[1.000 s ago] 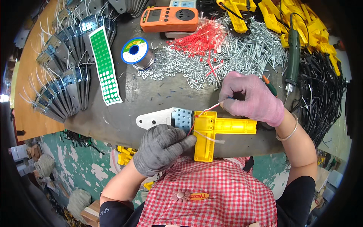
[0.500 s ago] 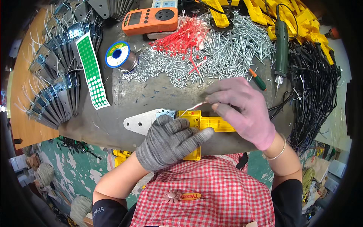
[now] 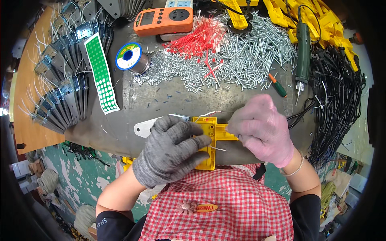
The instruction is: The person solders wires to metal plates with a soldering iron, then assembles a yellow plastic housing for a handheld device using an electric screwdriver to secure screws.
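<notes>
The yellow frame (image 3: pixel 209 125) lies at the table's (image 3: pixel 173 98) edge, left hand (image 3: pixel 173 150) half curled on top, its bar (image 3: pixel 224 135) pointing right at the right hand (image 3: pixel 263 134), whose bunched fingers hide what, if anything, that grip holds.

A workshop, with the look of an assembly bench: loose screws (image 3: pixel 259 46) heap at one o'clock on the grey worktable (image 3: pixel 169 94), a power screwdriver (image 3: pixel 302 58) lies at two, black cables (image 3: pixel 335 96) at three, metal brackets (image 3: pixel 69 94) at ten.
</notes>
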`<state>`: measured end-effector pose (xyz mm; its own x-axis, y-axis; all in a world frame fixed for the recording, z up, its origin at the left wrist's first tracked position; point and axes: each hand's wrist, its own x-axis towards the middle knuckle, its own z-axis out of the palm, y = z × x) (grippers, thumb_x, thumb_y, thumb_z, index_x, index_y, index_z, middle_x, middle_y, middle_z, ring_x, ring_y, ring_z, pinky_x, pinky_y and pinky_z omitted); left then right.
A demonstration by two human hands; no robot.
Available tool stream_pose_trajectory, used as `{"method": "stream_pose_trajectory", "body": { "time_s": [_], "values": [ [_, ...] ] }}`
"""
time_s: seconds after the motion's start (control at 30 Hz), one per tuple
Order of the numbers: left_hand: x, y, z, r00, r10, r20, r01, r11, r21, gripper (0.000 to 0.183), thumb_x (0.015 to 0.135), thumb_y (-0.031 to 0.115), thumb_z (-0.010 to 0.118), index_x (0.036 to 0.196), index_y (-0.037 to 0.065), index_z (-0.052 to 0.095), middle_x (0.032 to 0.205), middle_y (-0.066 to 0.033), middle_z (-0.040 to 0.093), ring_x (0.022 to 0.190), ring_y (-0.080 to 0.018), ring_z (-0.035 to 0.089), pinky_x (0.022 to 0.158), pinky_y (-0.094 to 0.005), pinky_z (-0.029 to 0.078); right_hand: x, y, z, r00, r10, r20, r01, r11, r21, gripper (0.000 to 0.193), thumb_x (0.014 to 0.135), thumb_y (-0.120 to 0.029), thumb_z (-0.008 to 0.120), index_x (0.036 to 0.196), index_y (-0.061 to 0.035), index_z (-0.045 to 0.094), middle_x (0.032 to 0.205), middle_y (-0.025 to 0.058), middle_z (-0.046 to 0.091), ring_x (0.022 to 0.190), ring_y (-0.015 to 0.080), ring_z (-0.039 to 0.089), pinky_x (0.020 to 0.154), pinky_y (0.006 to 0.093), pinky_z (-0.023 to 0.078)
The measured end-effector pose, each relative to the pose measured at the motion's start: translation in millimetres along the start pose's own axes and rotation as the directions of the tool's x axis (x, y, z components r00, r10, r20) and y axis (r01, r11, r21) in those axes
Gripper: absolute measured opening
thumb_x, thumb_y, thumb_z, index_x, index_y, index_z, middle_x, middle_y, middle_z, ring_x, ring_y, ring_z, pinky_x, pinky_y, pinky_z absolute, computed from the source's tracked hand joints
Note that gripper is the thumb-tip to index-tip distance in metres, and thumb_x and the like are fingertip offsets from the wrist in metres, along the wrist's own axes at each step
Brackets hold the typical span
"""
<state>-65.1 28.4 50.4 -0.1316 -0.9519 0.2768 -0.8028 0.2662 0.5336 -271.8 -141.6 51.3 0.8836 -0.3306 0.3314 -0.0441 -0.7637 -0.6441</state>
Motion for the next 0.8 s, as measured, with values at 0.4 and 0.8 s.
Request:
{"method": "stream_pose_trajectory", "body": {
  "time_s": [0.4, 0.8],
  "values": [
    [-28.4, 9.4, 22.6, 1.0, 0.014, 0.014, -0.017, 0.953, 0.302, 0.035, 0.071, 0.015, 0.069, 0.106, 0.011, 0.072, 0.093, -0.0042, 0.06, 0.081, -0.0252, 0.055, 0.069, -0.0402, 0.044, 7.7, 4.1, 5.2, 0.999, -0.007, 0.039, 0.004, 0.997, 0.074, 0.018, 0.076, -0.004, 0.066, 0.093, -0.009, 0.072, 0.086, 0.0041, 0.067, 0.08, 0.024, 0.063, 0.084, 0.0374, 0.047],
    [-9.2, 2.1, 40.5, 0.975, 0.22, 0.028, -0.221, 0.953, 0.208, 0.047, 0.071, 0.023, 0.079, 0.116, 0.016, 0.068, 0.116, -0.003, 0.069, 0.092, -0.0226, 0.062, 0.078, -0.0387, 0.048, 5.8, 3.5, 6.0, 0.998, 0.031, 0.063, -0.036, 0.996, 0.078, 0.013, 0.08, -0.007, 0.067, 0.093, -0.0072, 0.07, 0.085, 0.0061, 0.067, 0.08, 0.0275, 0.063, 0.084, 0.0395, 0.049]
  ]
}}
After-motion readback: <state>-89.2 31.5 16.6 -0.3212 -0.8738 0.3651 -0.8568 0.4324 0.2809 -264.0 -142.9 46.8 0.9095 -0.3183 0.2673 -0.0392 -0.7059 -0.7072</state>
